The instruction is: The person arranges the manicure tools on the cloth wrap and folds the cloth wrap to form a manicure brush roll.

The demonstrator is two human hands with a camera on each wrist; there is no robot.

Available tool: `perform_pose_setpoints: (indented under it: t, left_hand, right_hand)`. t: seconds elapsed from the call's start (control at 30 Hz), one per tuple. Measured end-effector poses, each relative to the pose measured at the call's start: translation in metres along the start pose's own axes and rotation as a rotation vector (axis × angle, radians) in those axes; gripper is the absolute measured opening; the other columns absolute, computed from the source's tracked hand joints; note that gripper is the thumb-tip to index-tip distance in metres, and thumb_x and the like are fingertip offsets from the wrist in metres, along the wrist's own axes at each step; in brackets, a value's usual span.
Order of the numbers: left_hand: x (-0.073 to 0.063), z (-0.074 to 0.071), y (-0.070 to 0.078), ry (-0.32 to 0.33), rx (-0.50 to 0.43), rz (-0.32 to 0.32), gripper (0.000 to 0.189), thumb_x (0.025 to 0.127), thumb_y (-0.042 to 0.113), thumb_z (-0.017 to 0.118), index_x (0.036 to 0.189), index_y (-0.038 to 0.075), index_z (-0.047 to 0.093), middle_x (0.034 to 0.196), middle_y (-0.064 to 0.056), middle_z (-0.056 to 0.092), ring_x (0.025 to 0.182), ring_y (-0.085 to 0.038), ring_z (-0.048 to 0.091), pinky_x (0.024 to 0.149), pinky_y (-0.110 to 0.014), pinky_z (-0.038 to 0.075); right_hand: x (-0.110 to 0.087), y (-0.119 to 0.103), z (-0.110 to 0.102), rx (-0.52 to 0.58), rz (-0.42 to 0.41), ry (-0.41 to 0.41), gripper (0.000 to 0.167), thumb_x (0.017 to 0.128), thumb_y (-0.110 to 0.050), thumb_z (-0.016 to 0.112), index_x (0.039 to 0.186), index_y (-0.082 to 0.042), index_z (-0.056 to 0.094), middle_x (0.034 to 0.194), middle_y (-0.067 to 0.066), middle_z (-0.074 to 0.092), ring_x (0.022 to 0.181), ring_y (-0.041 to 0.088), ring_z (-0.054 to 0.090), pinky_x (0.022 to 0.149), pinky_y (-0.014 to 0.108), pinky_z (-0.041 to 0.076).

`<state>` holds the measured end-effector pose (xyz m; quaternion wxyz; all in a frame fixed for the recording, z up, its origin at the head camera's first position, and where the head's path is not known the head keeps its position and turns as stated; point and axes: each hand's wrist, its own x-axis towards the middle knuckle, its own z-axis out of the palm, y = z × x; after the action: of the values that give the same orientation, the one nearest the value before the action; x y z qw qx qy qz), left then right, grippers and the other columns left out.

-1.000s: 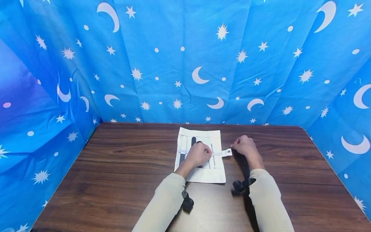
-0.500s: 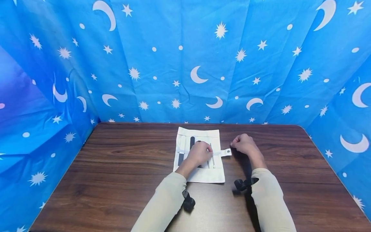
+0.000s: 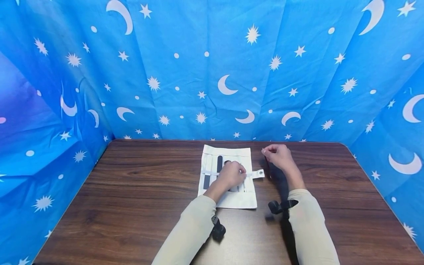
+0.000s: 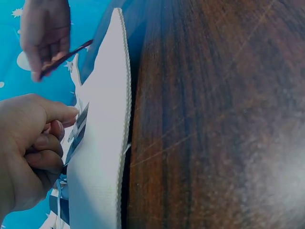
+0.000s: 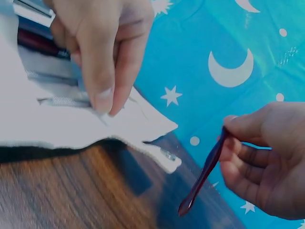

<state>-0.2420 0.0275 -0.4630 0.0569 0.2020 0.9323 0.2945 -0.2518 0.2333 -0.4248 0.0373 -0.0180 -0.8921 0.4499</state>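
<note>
A white fabric tool pouch point(image 3: 232, 201) lies unfolded on the table. My left hand point(image 3: 229, 176) is over its right half, thumb and forefinger pinching what looks like the pouch's pale elastic band; the fingertips partly hide it. Right of the pouch, my right hand point(image 3: 279, 156) pinches a slim dark red tool point(image 5: 202, 179) by one end. Its flattened other end points down, clear of the pouch. Thin metal tools with ridged handles point(image 5: 71, 101) lie in the pouch beside the left fingers. A dark red handle point(image 5: 40, 44) shows farther in.
A black round-ended file point(image 3: 220, 163) sits in the pouch left of the left hand. The snap tab point(image 3: 260, 173) sticks out from the pouch's right edge. Brown wood-grain table point(image 3: 139, 191) surrounds it, with a blue star-and-moon curtain point(image 3: 192, 73) behind.
My right hand has risen a little and moved slightly away from me, so the dark red tool now shows hanging from it. My left hand has shifted slightly right over the pouch.
</note>
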Motion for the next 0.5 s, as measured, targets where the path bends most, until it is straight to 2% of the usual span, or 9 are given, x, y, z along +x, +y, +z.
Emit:
perform_pose_setpoints:
  t: [0.13,0.3,0.5]
  left_hand:
    - [0.002,0.001,0.0,0.002,0.01,0.007,0.008,0.093,0.011,0.076,0.094,0.011,0.083,0.103,-0.002,0.078,0.093,-0.017,0.068,0.087,-0.03,0.053]
    - [0.004,-0.001,-0.002,-0.002,-0.008,0.015,0.007,0.091,0.009,0.077,0.088,0.011,0.083,0.093,0.0,0.076,0.082,-0.013,0.065,0.08,-0.027,0.052]
    - [0.003,-0.001,-0.005,-0.017,-0.032,0.014,0.007,0.092,0.009,0.076,0.088,0.01,0.082,0.091,0.0,0.075,0.078,-0.011,0.062,0.075,-0.025,0.05]
  right_hand:
    - [0.003,-0.004,0.004,0.107,-0.036,0.065,0.022,0.102,-0.009,0.068,0.105,0.012,0.072,0.082,0.006,0.069,0.071,0.007,0.06,0.066,0.019,0.052]
    - [0.007,-0.007,0.013,0.235,-0.057,0.102,0.022,0.103,-0.008,0.067,0.108,0.013,0.071,0.079,-0.001,0.067,0.07,0.008,0.06,0.068,0.025,0.055]
    - [0.013,-0.014,0.024,0.401,-0.081,0.179,0.025,0.103,-0.007,0.067,0.113,0.017,0.069,0.077,-0.008,0.065,0.067,0.004,0.059,0.066,0.022,0.054]
